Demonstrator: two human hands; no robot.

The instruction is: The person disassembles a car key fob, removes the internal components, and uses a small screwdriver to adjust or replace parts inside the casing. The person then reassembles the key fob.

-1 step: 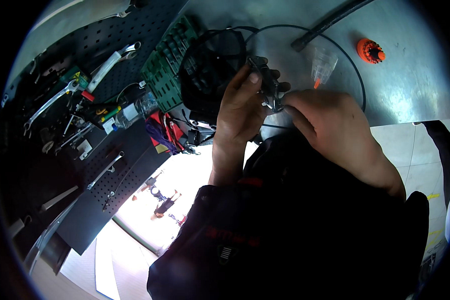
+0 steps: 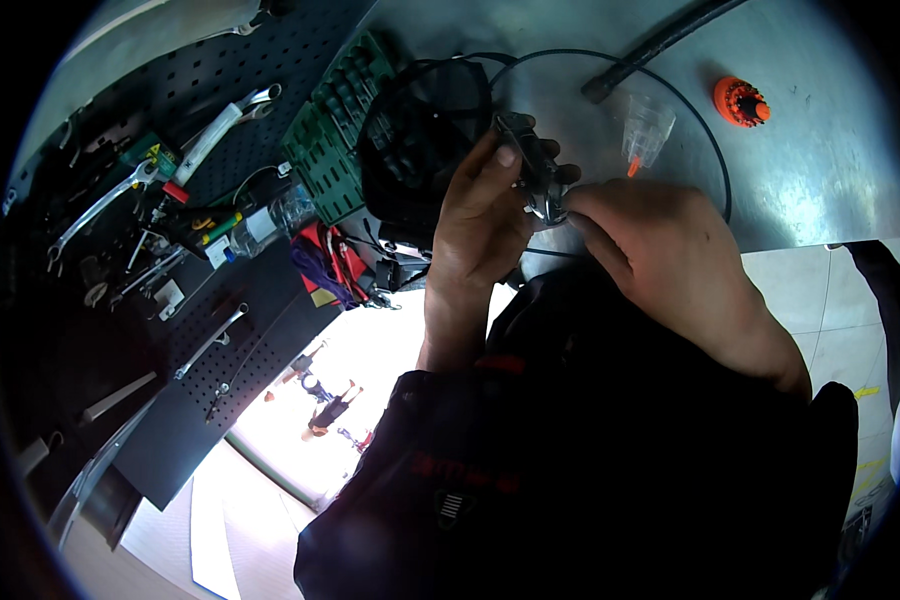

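My left hand point(image 2: 485, 215) is closed around a small dark metal part point(image 2: 532, 165) with a shiny lower end, its thumb along the near side. At that shiny end, the fingers of my right hand point(image 2: 660, 225) are pinched together. Whatever they grip is hidden behind the knuckles. Just beyond my right hand, a clear plastic cup with an orange tip point(image 2: 648, 130) rests on the metal bench point(image 2: 820, 180). A thin black cable or hose point(image 2: 712, 140) makes a wide loop on the bench around that cup.
A thick black bar point(image 2: 660, 50) and an orange round piece with a dark toothed rim point(image 2: 741, 102) lie farther back. Left of my hands stand a green tool tray point(image 2: 330, 125) and a red and purple bundle point(image 2: 330, 265). Several wrenches point(image 2: 100, 215) are around a dark perforated panel point(image 2: 220, 375).
The metal part has turned very slightly in my left hand, showing more of its shiny end. Both hands keep their places.
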